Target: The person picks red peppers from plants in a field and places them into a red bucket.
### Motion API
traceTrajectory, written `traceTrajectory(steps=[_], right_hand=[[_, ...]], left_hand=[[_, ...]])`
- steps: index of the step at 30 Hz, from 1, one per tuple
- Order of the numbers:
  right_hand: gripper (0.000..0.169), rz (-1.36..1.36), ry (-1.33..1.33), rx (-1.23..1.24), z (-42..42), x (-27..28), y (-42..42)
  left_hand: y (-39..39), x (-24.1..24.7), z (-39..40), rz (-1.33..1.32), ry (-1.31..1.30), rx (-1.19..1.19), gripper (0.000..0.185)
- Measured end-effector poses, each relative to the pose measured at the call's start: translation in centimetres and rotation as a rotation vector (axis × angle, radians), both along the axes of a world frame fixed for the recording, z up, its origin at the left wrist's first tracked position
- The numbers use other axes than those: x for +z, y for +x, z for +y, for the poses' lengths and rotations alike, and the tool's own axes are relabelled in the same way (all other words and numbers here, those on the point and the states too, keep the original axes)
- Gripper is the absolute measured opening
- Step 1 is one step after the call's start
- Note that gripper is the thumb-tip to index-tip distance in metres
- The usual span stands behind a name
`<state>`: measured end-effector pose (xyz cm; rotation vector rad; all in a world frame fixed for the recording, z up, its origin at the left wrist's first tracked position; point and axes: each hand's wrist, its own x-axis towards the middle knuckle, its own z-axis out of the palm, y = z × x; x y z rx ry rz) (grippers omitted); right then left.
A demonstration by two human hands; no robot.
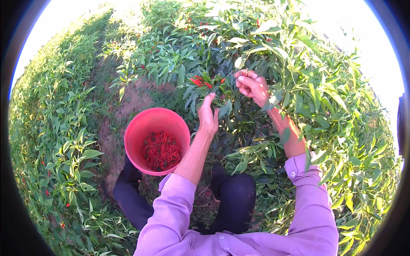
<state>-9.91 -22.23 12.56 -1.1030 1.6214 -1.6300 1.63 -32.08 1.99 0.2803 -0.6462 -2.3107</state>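
My left hand (209,116) is at a leafy chilli sprig (215,101), thumb pointing up and the stem between thumb and fingers; leaves partly cover the fingertips. Just beyond the thumb, several ripe red chillies (200,82) stand up in a cluster among green ones. To the right, my right hand (255,88) has its thumb and fingers pinched together on a small red chilli (245,73), mostly hidden by the fingers. A pink-red plastic bucket (136,137) stands left of my left forearm, tilted towards me. Picked red chillies (162,151) cover its bottom, with a few dark bits among them.
Dense chilli bushes (326,96) rise close on the right, their leaves overlapping my right forearm. Another row of plants (67,153) runs along the left. Bare soil (134,97) shows between the rows. My bent knees (238,196) flank the ground below the bucket.
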Motion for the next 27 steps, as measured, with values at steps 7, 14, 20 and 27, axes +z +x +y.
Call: traceTrajectory(steps=[7, 14, 20, 27], right_hand=[[0.016, 0.190, 0.194, -0.139, -0.4, -0.9, -2.9], [0.022, 0.319, 0.334, 0.185, -1.7, -3.9, 0.3], [0.023, 1.246, 0.193, -0.059, -2.8, -4.9, 0.9], [0.022, 1.082, 0.234, 0.039, -3.1, -7.8, 0.1]], left_hand=[[0.9, -0.3, -1.7, -0.066, 0.087, -0.003, 0.038], [2.2, -3.2, -4.4, 0.024, 0.137, 0.075, 0.036], [1.2, -2.4, -3.6, 0.063, 0.099, 0.002, 0.034], [2.5, -4.7, -4.6, -0.005, 0.173, -0.030, 0.036]])
